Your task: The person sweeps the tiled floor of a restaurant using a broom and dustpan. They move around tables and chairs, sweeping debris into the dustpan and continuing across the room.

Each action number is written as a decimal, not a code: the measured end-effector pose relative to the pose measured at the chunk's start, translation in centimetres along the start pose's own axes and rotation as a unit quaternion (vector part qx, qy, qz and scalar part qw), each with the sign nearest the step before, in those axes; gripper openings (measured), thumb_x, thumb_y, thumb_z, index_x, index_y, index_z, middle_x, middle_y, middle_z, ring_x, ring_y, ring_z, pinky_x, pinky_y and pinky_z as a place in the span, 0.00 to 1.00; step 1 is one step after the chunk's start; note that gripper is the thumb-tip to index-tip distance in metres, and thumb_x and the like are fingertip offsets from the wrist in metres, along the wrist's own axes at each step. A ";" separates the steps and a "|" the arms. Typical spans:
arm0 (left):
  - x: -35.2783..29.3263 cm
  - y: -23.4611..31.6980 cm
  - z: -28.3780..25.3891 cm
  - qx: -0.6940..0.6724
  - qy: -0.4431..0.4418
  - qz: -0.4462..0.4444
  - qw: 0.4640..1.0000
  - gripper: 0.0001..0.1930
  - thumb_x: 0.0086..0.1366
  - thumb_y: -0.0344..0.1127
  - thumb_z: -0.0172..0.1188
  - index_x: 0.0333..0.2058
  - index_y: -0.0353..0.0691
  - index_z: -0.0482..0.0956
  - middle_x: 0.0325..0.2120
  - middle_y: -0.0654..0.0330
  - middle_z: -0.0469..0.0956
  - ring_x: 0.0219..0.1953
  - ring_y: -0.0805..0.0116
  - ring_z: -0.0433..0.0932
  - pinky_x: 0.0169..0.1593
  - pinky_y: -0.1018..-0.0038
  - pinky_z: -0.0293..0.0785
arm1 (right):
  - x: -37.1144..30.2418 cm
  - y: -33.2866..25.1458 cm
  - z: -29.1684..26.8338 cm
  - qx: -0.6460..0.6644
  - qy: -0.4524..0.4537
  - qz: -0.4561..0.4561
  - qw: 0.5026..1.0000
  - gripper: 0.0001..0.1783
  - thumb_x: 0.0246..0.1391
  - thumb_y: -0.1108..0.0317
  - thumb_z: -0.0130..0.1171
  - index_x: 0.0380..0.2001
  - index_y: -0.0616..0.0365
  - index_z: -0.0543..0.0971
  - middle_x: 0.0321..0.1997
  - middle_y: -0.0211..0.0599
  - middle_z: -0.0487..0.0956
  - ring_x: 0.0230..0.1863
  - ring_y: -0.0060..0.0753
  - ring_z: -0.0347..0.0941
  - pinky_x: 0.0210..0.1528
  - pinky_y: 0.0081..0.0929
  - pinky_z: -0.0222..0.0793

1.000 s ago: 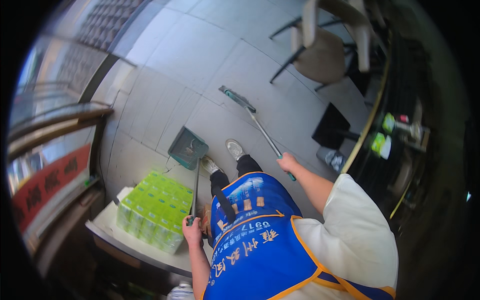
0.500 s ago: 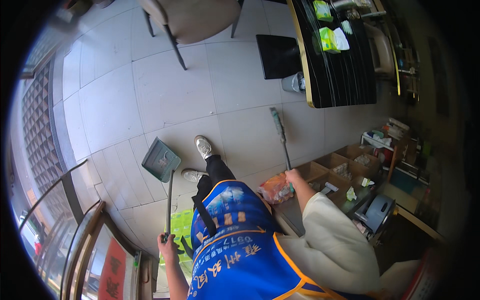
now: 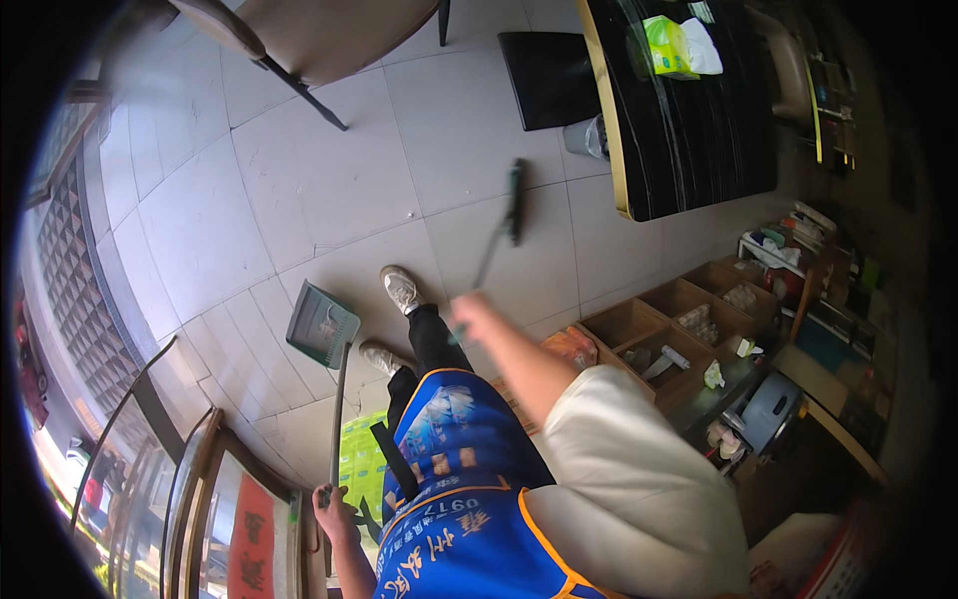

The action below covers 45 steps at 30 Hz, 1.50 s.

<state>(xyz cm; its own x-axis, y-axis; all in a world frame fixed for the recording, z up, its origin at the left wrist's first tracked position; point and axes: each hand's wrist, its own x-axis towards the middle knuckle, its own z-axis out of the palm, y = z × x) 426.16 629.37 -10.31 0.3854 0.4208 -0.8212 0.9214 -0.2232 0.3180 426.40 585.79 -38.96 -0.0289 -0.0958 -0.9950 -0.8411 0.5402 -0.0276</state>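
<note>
My left hand (image 3: 335, 507) is closed around the upper end of a long dustpan handle. The grey-green dustpan (image 3: 321, 327) stands on the floor left of my shoes, its open side facing left and away. My right hand (image 3: 477, 317), a little blurred, grips a broom by its handle out in front of my body. The dark green broom head (image 3: 515, 203) is at the tiled floor, ahead and to the right of my feet. A small white scrap (image 3: 410, 216) lies on the tiles between the dustpan and the broom head.
A black table (image 3: 689, 150) with tissue packs and a grey bin (image 3: 586, 138) stand at the far right. A beige chair (image 3: 329, 40) is ahead. Wooden compartments (image 3: 639, 324) line my right; a glass door (image 3: 190, 499) is at left. Green packs (image 3: 361, 454) sit by my left leg.
My right hand has swung left across my front with the broom, and the broom head has shifted left and turned. The left hand and dustpan have hardly moved. The view has shifted slightly.
</note>
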 end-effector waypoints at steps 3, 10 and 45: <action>-0.7 1.2 0.2 -0.013 0.025 -0.005 1.000 0.10 0.58 0.26 0.58 0.40 0.36 0.73 0.30 0.57 0.77 0.16 0.76 0.68 0.19 0.80 0.60 | -5.5 2.3 14.8 0.060 -0.077 -0.024 0.995 0.05 0.47 0.75 0.51 0.20 0.63 0.74 0.19 0.48 0.72 0.19 0.44 0.71 0.18 0.46 0.63; 1.0 1.5 -1.1 -0.029 0.018 0.027 0.999 0.11 0.60 0.27 0.58 0.42 0.37 0.71 0.30 0.56 0.77 0.17 0.76 0.69 0.18 0.81 0.60 | -10.8 0.9 20.0 -0.060 -0.107 -0.076 0.990 0.10 0.50 0.73 0.48 0.16 0.62 0.69 0.13 0.43 0.69 0.11 0.40 0.67 0.11 0.41 0.58; 12.7 7.8 -4.8 0.016 -0.026 0.008 1.000 0.06 0.64 0.31 0.55 0.38 0.42 0.69 0.24 0.56 0.77 0.08 0.77 0.61 0.11 0.79 0.59 | -10.8 -5.2 6.4 -0.200 0.231 -0.161 0.939 0.17 0.55 0.66 0.51 0.40 0.72 0.70 0.33 0.60 0.79 0.20 0.51 0.78 0.19 0.42 0.74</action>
<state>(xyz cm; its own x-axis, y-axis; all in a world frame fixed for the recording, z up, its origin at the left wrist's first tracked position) 438.49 637.17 -16.03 0.3955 0.3709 -0.8402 0.9131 -0.2574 0.3162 434.56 589.32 -28.65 0.1082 -0.6021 -0.7911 -0.9792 0.0727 -0.1893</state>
